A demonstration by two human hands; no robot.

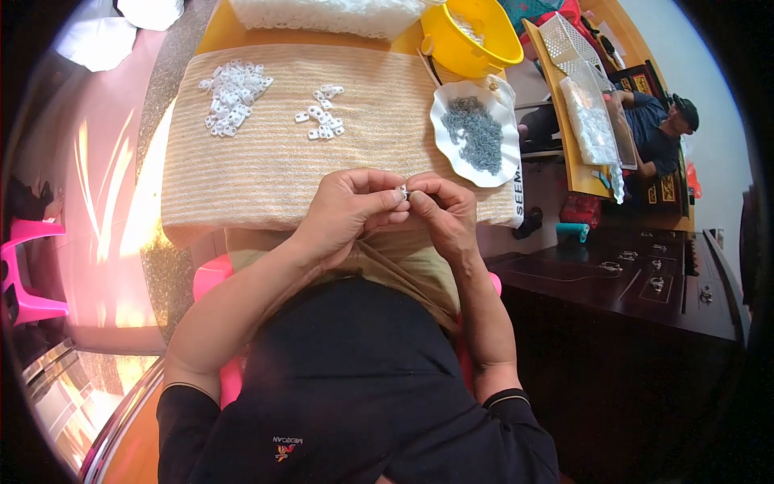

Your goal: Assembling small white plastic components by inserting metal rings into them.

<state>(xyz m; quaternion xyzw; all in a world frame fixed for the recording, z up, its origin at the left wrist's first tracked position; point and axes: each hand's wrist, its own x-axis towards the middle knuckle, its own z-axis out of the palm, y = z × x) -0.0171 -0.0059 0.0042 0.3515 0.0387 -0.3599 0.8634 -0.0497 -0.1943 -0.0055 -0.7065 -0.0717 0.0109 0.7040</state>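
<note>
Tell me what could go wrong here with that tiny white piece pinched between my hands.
The small white piece is held only by the fingertips of the left hand and right hand, at the edge of the striped cloth; if it slips it may drop into the lap. The white dish of small grey parts sits near the right hand and could be knocked.

Table (211,36): striped cloth (266,173), yellow bowl (472,36), white dish (451,141).
</note>
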